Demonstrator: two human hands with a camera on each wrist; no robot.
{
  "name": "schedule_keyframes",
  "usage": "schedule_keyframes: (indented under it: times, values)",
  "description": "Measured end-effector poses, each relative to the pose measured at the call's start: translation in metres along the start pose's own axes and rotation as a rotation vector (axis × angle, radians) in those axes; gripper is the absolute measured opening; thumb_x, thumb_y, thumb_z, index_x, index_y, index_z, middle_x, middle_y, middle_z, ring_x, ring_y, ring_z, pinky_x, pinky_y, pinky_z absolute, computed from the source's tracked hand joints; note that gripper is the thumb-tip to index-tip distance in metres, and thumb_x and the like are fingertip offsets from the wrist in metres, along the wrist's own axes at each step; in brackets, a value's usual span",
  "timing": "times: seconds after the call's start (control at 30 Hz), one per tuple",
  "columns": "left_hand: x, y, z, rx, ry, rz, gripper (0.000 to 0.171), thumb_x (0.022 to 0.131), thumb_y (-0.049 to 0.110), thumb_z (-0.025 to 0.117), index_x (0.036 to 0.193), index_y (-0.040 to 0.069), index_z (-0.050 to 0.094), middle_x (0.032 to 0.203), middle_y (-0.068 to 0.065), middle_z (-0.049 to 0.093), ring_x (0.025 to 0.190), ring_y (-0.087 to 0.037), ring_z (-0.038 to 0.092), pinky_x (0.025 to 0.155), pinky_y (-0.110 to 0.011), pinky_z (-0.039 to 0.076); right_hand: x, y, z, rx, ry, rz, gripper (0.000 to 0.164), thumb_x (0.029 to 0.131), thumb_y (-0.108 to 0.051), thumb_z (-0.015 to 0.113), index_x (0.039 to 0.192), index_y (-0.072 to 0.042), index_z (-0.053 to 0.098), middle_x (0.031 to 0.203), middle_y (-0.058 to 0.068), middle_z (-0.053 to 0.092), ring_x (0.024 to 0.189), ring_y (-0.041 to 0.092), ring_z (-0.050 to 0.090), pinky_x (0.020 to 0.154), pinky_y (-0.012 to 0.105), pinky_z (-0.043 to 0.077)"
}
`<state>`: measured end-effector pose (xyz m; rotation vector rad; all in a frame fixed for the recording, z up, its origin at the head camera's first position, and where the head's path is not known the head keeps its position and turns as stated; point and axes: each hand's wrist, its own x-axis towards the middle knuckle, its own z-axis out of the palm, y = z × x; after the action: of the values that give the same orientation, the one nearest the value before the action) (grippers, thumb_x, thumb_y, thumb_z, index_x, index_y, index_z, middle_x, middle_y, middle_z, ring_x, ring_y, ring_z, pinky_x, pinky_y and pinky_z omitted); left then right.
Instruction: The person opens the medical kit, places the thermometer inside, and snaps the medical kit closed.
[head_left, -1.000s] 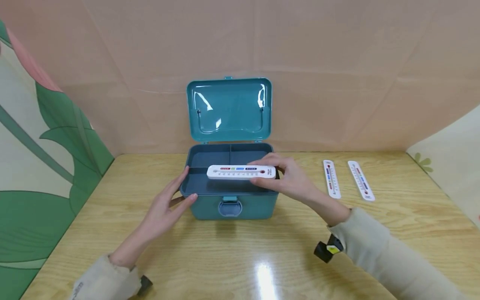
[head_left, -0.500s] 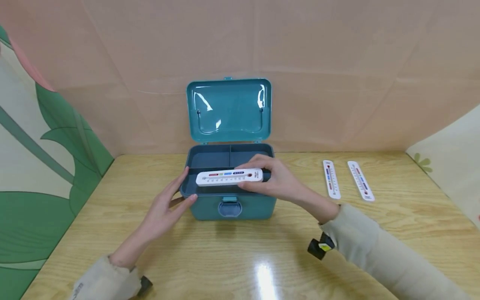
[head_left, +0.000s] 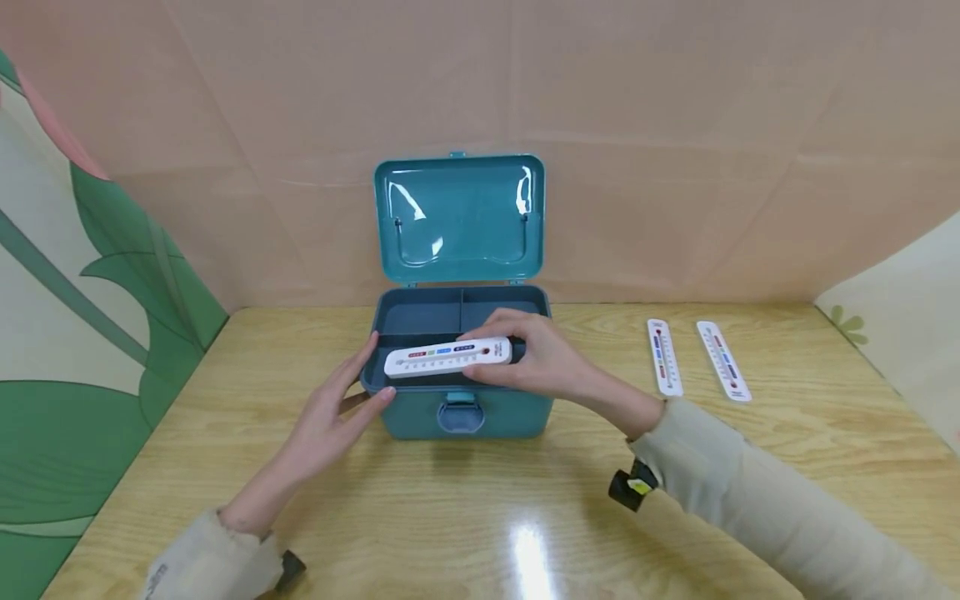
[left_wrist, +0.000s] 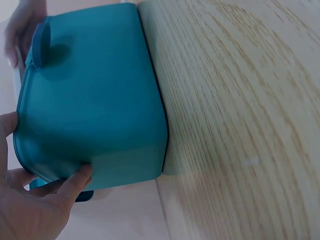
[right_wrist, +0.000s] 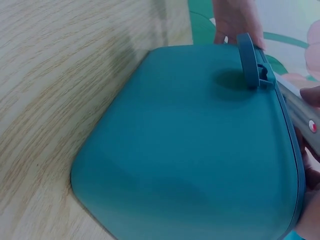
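Observation:
In the head view, a white thermometer (head_left: 447,357) with coloured labels lies tilted within the front section of the teal storage box (head_left: 408,417), its left end lower. My right hand (head_left: 536,358) pinches its right end between thumb and fingers. Beside the box's left end is my left hand (head_left: 330,417), thumb at the front corner and fingers against the side. The left wrist view shows extended fingers (left_wrist: 75,185) touching the side wall. The right wrist view shows the box front, with part of the thermometer (right_wrist: 300,112) above the rim.
The lid (head_left: 459,218) stands raised behind the box. Two more white thermometers, one nearer (head_left: 664,357) and one farther right (head_left: 723,361), lie on the wooden table (head_left: 375,517). A divider (head_left: 461,310) splits the rear of the box.
My right hand has moved left and slightly down with the thermometer, whose left end has dipped into the front section. The left hand has stayed in place.

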<state>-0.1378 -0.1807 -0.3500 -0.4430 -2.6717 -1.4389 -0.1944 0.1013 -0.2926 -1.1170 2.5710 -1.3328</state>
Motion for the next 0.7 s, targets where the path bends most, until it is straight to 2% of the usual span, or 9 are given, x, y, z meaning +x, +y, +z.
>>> schedule_keyframes:
  times: [0.23, 0.47, 0.7]
  values:
    - [0.0, 0.0, 0.0, 0.001, -0.001, -0.008, 0.068, 0.096, 0.034, 0.058, 0.154, 0.027, 0.021, 0.158, -0.01, 0.022, 0.142, -0.033, 0.031, 0.099, -0.045, 0.049, 0.005, -0.003, 0.003, -0.008, -0.015, -0.004, 0.033, 0.08, -0.022, 0.077, 0.112, -0.014, 0.073, 0.098, 0.001, 0.064, 0.081, 0.014, 0.054, 0.065, 0.027, 0.045]
    - [-0.001, -0.002, -0.001, -0.004, -0.009, -0.031, 0.071, 0.095, 0.038, 0.058, 0.154, 0.03, 0.019, 0.159, -0.007, 0.022, 0.139, -0.033, 0.036, 0.098, -0.044, 0.05, 0.011, -0.004, 0.007, -0.033, -0.022, 0.021, 0.032, 0.079, -0.023, 0.078, 0.111, -0.016, 0.073, 0.099, -0.001, 0.064, 0.081, 0.013, 0.056, 0.065, 0.025, 0.046]
    - [0.0, -0.001, -0.001, 0.009, -0.015, -0.037, 0.071, 0.095, 0.04, 0.058, 0.154, 0.031, 0.019, 0.159, -0.008, 0.02, 0.141, -0.034, 0.032, 0.099, -0.046, 0.05, 0.015, -0.002, 0.009, -0.037, -0.023, 0.034, 0.032, 0.079, -0.023, 0.078, 0.11, -0.015, 0.074, 0.099, -0.001, 0.065, 0.082, 0.014, 0.056, 0.066, 0.025, 0.046]
